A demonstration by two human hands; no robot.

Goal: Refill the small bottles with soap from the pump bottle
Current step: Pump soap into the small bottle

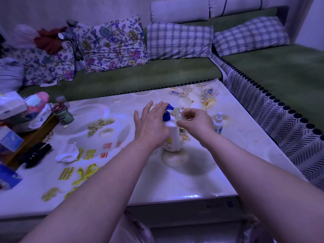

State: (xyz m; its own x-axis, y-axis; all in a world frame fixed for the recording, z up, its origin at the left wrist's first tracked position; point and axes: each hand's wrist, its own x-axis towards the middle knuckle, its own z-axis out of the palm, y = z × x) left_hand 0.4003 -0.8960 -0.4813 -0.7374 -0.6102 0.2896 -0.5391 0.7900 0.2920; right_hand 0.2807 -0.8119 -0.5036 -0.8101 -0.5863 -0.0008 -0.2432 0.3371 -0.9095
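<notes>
Now, pump bottle (171,135): upright near the middle of the table (175,181), standing on a pale round patch of the printed cover.
Pump bottle, look: white rounded body with a yellow printed design low on the front; blue collar and blue pump head (168,112) on top, the spout pointing right.
Left hand (150,123): palm down, fingers straight and slightly spread, reaching over the blue pump head from the left; the forefinger side meets the head, but whether it presses cannot be told.
Right hand (194,120): fingers curled, thumb and fingertips pinching the small clear bottle (177,113).
Small clear bottle, look: see-through and pale, held off the table with its top close under the pump's spout; its fill level is not readable.
Greenish item (182,131): shows just right of the pump bottle's body, beneath the right hand; too hidden to identify.
Spray bottle (218,123): small, white, with a white spray top and a blue-printed label, upright on the table just right of the right hand, apart from it.
Table cover: glossy, cream and white, with gold flower prints and yellow characters.
Left side of table: two lidded jars (62,113), a crumpled white tissue (67,153) and a black object (35,155), all well apart from the bottles.
Behind: a green sofa (140,79) with floral and checked cushions.
</notes>
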